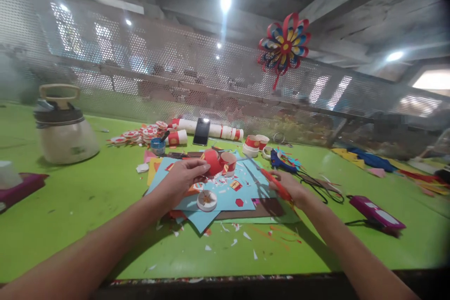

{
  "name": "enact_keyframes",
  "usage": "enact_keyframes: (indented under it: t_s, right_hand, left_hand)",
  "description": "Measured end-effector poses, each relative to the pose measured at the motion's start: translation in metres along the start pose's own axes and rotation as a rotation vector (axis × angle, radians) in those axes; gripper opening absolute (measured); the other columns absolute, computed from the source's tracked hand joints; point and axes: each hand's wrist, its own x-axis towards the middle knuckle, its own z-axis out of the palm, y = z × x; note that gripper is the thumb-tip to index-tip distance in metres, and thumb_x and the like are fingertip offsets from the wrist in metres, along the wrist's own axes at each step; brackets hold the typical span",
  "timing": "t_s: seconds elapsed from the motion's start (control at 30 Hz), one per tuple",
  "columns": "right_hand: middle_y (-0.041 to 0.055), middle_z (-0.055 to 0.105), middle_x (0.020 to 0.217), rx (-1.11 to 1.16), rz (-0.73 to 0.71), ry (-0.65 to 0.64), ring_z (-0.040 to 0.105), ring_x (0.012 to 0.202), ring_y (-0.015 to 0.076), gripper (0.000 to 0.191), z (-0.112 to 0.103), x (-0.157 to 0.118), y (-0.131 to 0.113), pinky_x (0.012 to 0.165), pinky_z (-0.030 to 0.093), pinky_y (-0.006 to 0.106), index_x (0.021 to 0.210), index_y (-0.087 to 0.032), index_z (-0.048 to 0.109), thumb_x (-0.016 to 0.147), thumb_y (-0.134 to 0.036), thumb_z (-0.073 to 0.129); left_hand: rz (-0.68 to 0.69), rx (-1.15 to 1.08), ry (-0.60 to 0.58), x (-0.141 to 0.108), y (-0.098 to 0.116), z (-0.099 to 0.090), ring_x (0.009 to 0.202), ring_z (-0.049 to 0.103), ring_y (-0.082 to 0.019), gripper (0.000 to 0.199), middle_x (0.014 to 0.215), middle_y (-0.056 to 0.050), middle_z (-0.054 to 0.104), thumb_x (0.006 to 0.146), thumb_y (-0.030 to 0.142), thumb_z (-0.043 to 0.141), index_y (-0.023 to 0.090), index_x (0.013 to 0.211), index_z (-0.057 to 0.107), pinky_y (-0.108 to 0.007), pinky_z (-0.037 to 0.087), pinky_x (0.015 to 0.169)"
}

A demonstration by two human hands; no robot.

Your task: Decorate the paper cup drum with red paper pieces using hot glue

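Note:
My left hand [183, 176] pinches a red paper piece [212, 162] above light blue sheets [165, 187]. Beside that piece, a red and white paper cup [228, 163] stands on the sheets. My right hand [286, 187] is closed round the orange handles of scissors [274, 183], whose blades point up and left toward the cup. Whether the blades are apart is hard to tell. A round white piece [206, 200] with a brown star-like mark lies below my left hand. Small red and white scraps [236, 185] are scattered over the sheets.
A large thermos [66, 136] stands at the left. Behind the sheets are a phone [201, 131], a blue jar [158, 146] and stacked cups [252, 146]. A purple object [378, 213] lies right on the green table [116, 243]. A paper flower [285, 47] hangs above.

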Motion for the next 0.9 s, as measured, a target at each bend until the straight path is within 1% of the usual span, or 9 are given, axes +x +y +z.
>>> enact_keyframes:
  t_s: [0.1,0.2,0.27,0.33,0.4,0.5,0.57,0.67,0.9]
  right_hand:
    - [0.0003,0.057,0.076,0.175,-0.209,0.025,0.052,0.057,0.0121,0.019,-0.003,-0.012,-0.003,0.053,0.047,0.027,0.101,-0.017,0.055,0.087,-0.030,0.056]
    - [0.0032,0.056,0.082,0.312,-0.434,0.038,0.056,0.071,0.0175,0.020,0.002,-0.021,-0.010,0.067,0.050,0.032,0.092,-0.021,0.052,0.076,-0.031,0.056]
    - [0.0051,0.057,0.092,0.362,-0.542,0.016,0.058,0.084,0.0217,0.028,0.008,-0.026,-0.016,0.079,0.050,0.036,0.098,-0.022,0.052,0.073,-0.034,0.058]
    - [0.0047,0.056,0.092,0.380,-0.609,-0.043,0.058,0.085,0.0235,0.042,0.018,-0.031,-0.024,0.080,0.050,0.038,0.110,-0.024,0.049,0.072,-0.036,0.060]
    - [0.0021,0.056,0.085,0.385,-0.615,-0.132,0.058,0.078,0.0214,0.050,0.029,-0.038,-0.032,0.074,0.050,0.037,0.119,-0.025,0.045,0.074,-0.036,0.062]
    - [0.0007,0.056,0.083,0.342,-0.484,-0.255,0.056,0.074,0.0172,0.034,0.044,-0.051,-0.044,0.070,0.048,0.030,0.115,-0.025,0.047,0.086,-0.040,0.058]
    - [0.0025,0.056,0.088,0.220,-0.499,-0.269,0.055,0.078,0.0177,0.034,0.050,-0.058,-0.049,0.071,0.047,0.029,0.108,-0.024,0.050,0.087,-0.050,0.056]
    - [0.0036,0.055,0.087,0.108,-0.585,-0.250,0.054,0.080,0.0202,0.049,0.055,-0.063,-0.049,0.069,0.046,0.030,0.105,-0.023,0.052,0.081,-0.066,0.054]
    - [0.0012,0.055,0.080,-0.104,-0.643,-0.183,0.048,0.068,0.0165,0.051,0.061,-0.066,-0.041,0.063,0.041,0.028,0.107,-0.023,0.051,0.081,-0.067,0.053]
  left_hand:
    - [0.006,-0.038,0.010,0.000,0.005,0.001,0.062,0.060,-0.011,0.017,0.072,-0.004,0.069,0.069,0.026,0.077,0.012,0.077,0.072,-0.024,0.047,0.062]
    - [0.025,-0.076,0.018,-0.002,0.012,0.003,0.064,0.063,-0.012,0.019,0.071,-0.003,0.070,0.067,0.026,0.080,0.012,0.076,0.070,-0.026,0.049,0.066]
    - [0.043,-0.093,0.019,-0.004,0.019,0.004,0.065,0.065,-0.014,0.020,0.071,-0.004,0.070,0.066,0.026,0.081,0.012,0.075,0.069,-0.027,0.051,0.067]
    - [0.070,-0.106,0.021,-0.006,0.026,0.004,0.064,0.065,-0.014,0.021,0.070,-0.004,0.070,0.067,0.027,0.081,0.012,0.074,0.068,-0.026,0.051,0.066]
    - [0.102,-0.117,0.029,-0.008,0.033,0.004,0.063,0.065,-0.012,0.021,0.070,-0.004,0.070,0.068,0.027,0.081,0.012,0.074,0.067,-0.024,0.051,0.064]
    - [0.147,-0.128,0.058,-0.011,0.041,0.003,0.062,0.064,-0.011,0.022,0.068,-0.004,0.069,0.069,0.028,0.080,0.012,0.073,0.066,-0.021,0.050,0.061]
    - [0.167,-0.132,0.078,-0.011,0.043,0.002,0.062,0.063,-0.011,0.022,0.067,-0.005,0.069,0.070,0.028,0.080,0.012,0.074,0.065,-0.019,0.049,0.060]
    - [0.174,-0.138,0.091,-0.011,0.041,0.001,0.060,0.062,-0.010,0.023,0.067,-0.005,0.069,0.071,0.028,0.078,0.012,0.073,0.063,-0.019,0.049,0.059]
    - [0.122,-0.143,0.083,-0.009,0.031,0.007,0.056,0.060,-0.009,0.022,0.063,-0.002,0.067,0.071,0.027,0.077,0.012,0.072,0.061,-0.019,0.049,0.057]
